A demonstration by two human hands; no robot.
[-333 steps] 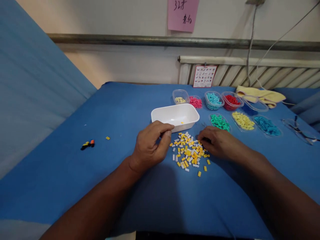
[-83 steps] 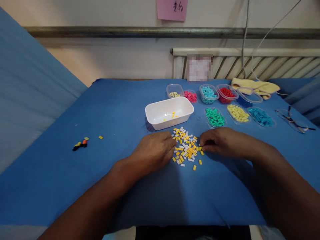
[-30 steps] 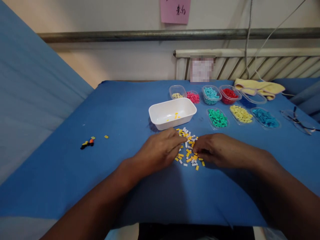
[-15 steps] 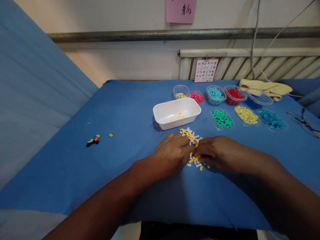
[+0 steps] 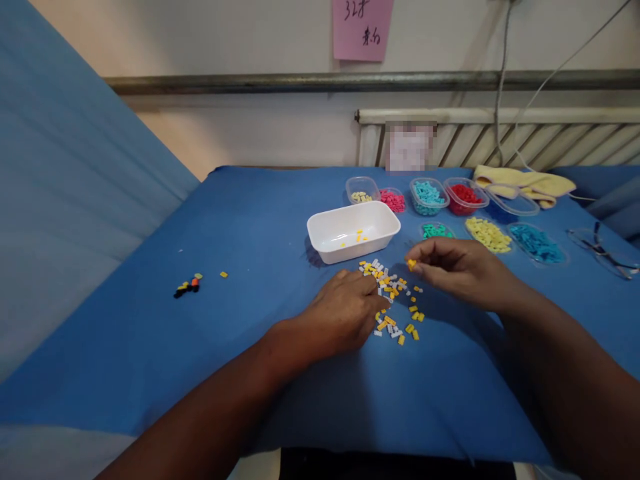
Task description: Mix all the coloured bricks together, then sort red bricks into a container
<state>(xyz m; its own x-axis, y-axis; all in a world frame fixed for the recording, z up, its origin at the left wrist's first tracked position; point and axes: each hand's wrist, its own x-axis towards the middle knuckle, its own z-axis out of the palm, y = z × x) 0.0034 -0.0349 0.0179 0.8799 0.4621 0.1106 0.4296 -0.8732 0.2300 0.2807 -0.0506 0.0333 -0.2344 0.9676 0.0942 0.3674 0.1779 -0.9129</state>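
1. We see the right hand [image 5: 457,267] at frame centre-right, raised above the cloth, thumb and forefinger pinching a yellow brick [image 5: 411,265].
2. The left hand [image 5: 345,313] rests at the heap of yellow and white bricks [image 5: 393,300], fingers curled together; whether they hold anything we cannot tell.
3. The white tray [image 5: 387,223] sits just above the heap.

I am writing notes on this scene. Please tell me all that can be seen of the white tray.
The white tray is a shallow rectangular dish with rounded corners and a thin rim, and looks like smooth plastic. It sits flat and upright on the blue cloth, just behind the pile of yellow and white pieces. A few small yellow pieces lie inside on its floor. Neither hand touches it.
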